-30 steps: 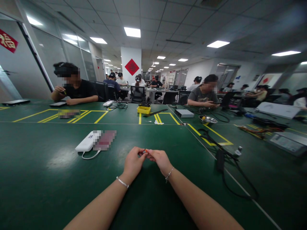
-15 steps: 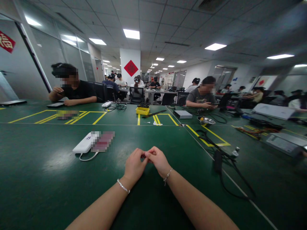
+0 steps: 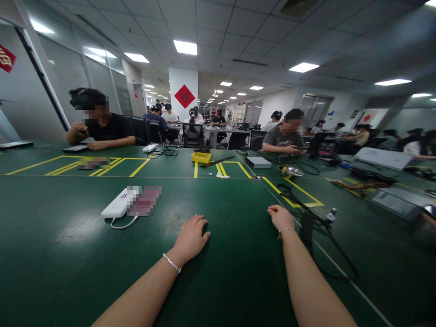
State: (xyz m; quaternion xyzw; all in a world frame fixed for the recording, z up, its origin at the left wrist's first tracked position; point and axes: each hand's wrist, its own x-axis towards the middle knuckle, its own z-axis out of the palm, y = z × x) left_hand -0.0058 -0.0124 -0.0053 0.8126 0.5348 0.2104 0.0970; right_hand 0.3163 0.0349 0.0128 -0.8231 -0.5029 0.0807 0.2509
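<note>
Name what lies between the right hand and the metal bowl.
Between right hand and metal bowl, the head view shows yellow tape and a black cable.

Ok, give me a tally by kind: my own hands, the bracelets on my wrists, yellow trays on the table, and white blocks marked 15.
Hands: 2, the left hand and right hand
Bracelets: 2, the left bracelet and right bracelet
Yellow tray: 1
White block marked 15: 1
Total: 6

A yellow tray (image 3: 200, 158) is sitting left of a grey box (image 3: 258, 162) (a red diamond sign (image 3: 184, 96) is hanging on a pillar (image 3: 175, 76)).
</note>
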